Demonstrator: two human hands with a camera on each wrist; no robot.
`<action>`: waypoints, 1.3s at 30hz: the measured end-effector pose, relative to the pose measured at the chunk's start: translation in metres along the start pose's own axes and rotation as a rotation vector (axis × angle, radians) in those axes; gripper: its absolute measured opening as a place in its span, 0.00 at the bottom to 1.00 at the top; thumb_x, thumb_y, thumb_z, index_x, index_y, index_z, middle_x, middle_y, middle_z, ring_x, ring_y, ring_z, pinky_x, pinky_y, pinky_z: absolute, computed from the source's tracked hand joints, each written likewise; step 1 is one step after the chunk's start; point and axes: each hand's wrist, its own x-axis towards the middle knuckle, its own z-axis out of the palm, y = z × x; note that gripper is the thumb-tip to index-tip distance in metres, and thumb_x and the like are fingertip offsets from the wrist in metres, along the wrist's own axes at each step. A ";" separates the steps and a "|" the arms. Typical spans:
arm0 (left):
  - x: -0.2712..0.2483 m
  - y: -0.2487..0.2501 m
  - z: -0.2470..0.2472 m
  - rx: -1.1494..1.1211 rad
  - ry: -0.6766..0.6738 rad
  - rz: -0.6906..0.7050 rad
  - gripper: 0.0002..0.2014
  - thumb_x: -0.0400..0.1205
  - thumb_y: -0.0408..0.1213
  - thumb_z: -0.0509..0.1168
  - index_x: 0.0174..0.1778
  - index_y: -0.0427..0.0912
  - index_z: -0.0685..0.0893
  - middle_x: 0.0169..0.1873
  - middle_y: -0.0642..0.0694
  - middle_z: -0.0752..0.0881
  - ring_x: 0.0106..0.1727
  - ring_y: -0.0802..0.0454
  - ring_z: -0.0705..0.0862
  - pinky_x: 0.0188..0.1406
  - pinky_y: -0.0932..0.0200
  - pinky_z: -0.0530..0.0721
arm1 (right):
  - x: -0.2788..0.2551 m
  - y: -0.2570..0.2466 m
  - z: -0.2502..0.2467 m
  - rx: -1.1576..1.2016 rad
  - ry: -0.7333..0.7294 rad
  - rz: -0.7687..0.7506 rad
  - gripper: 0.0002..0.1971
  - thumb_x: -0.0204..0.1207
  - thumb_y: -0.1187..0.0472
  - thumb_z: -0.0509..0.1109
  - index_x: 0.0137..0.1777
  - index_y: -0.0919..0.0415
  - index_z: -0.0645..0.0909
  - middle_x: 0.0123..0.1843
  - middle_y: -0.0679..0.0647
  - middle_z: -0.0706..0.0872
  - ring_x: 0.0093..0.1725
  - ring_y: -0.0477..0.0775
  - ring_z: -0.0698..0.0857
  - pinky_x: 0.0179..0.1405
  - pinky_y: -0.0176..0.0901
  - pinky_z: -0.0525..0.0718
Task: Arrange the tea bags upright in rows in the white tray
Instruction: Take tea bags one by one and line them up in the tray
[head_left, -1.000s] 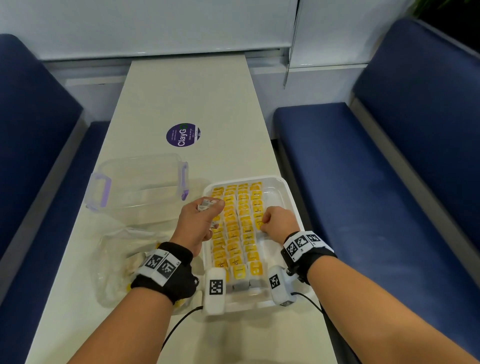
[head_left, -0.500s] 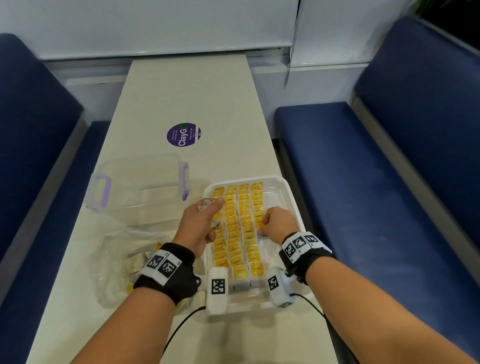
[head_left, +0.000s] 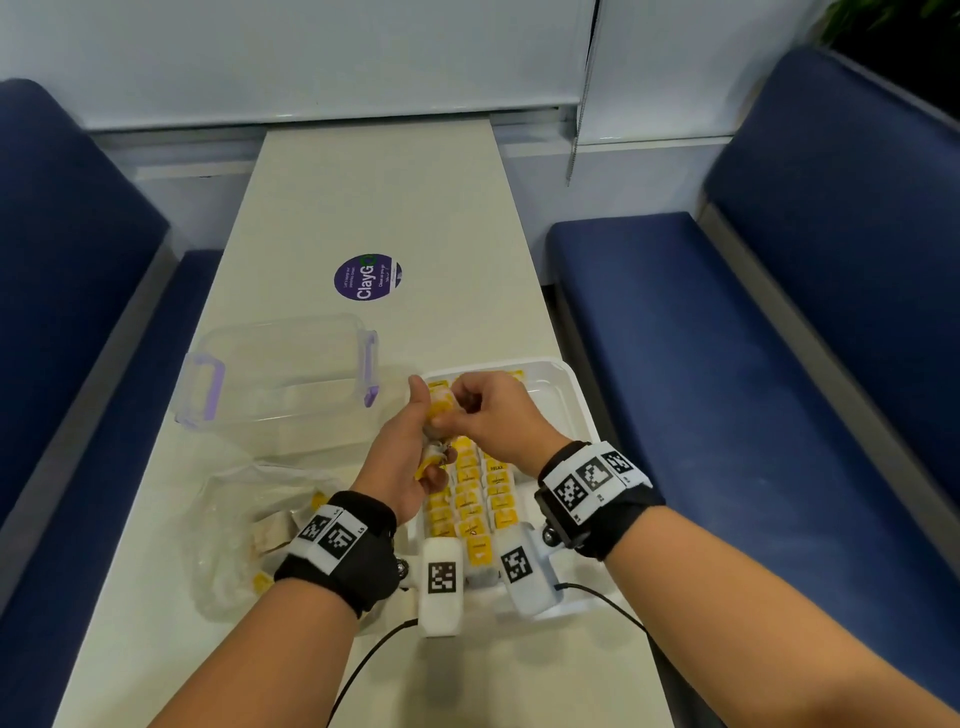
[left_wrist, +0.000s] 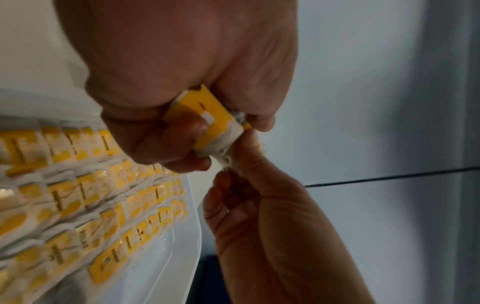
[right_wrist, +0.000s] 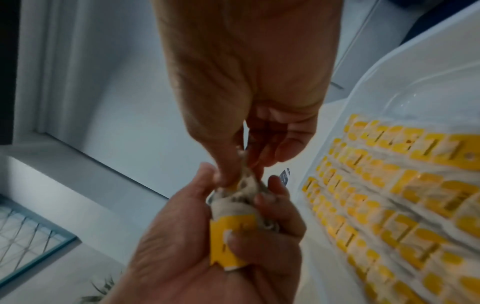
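Observation:
The white tray (head_left: 577, 385) lies in front of me with several rows of upright yellow-tagged tea bags (head_left: 480, 501). Above its far left part my left hand (head_left: 434, 434) grips a small bunch of tea bags (head_left: 439, 410). In the left wrist view that bunch (left_wrist: 217, 123) shows a yellow tag between the curled fingers. My right hand (head_left: 453, 411) meets it from the right. Its thumb and fingers pinch the top of one tea bag (right_wrist: 245, 182) in the bunch. The tray's right strip holds no tea bags.
A clear lidless container (head_left: 280, 374) with purple clips stands left of the tray. Nearer me on the left is a crumpled plastic bag (head_left: 234, 525) with more tea bags. Blue benches flank the narrow table (head_left: 384, 197). A purple sticker (head_left: 367, 277) lies farther out.
My right hand left the rows in the tray and rose up and to the left to the bunch. My left hand lifted a little over the tray's far left corner.

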 end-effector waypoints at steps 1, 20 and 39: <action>-0.001 0.000 0.000 0.001 -0.002 0.008 0.32 0.77 0.71 0.58 0.52 0.45 0.88 0.29 0.51 0.83 0.29 0.55 0.74 0.21 0.63 0.63 | 0.001 0.000 0.002 0.009 0.023 -0.008 0.11 0.69 0.62 0.79 0.36 0.65 0.80 0.29 0.50 0.75 0.30 0.47 0.72 0.35 0.46 0.76; 0.002 -0.001 -0.011 0.033 -0.158 0.092 0.13 0.71 0.49 0.75 0.45 0.48 0.83 0.37 0.45 0.85 0.34 0.51 0.82 0.22 0.65 0.69 | 0.002 -0.005 -0.016 0.030 0.053 0.000 0.15 0.67 0.65 0.81 0.51 0.55 0.81 0.31 0.49 0.82 0.31 0.46 0.81 0.41 0.48 0.86; 0.004 -0.002 -0.016 0.046 -0.143 0.162 0.14 0.66 0.37 0.77 0.47 0.48 0.87 0.34 0.45 0.82 0.30 0.53 0.75 0.21 0.63 0.69 | -0.002 -0.003 -0.031 0.092 -0.205 0.060 0.13 0.74 0.66 0.75 0.58 0.62 0.83 0.32 0.49 0.82 0.32 0.48 0.83 0.31 0.33 0.83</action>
